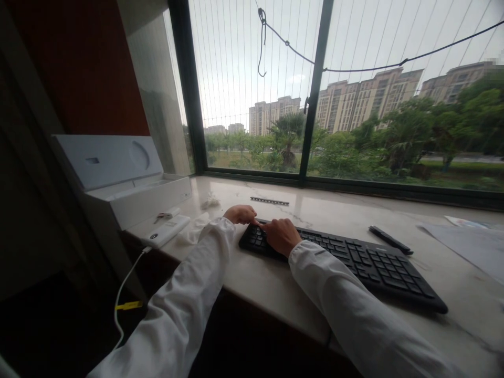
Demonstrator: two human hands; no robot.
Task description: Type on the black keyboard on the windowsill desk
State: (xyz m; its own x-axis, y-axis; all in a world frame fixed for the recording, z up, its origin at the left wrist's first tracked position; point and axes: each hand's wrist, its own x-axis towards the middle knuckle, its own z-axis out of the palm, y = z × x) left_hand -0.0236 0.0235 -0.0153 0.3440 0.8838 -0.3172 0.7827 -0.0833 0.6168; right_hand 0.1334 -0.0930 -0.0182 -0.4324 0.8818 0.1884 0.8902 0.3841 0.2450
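Observation:
A black keyboard [354, 257] lies at a slant on the pale marble-patterned sill. My left hand [241, 214] is at its far left corner, fingers curled and fingertips low over the top keys. Close beside it, my right hand [281, 235] rests over the left-hand keys with its fingers bent together, its fingertips almost meeting those of the left. Whatever lies between the fingertips is too small to make out. Beyond the hands is a thin dark strip [270, 200] with a row of light dots.
An open white box [145, 197] stands at the left, near a white device [165, 231] with a cable [129, 275]. Crumpled tissue [197, 228] lies near my left sleeve. Rightward are a black pen-like object [389, 240] and paper sheets [468, 247]. A window [252, 126] rises behind.

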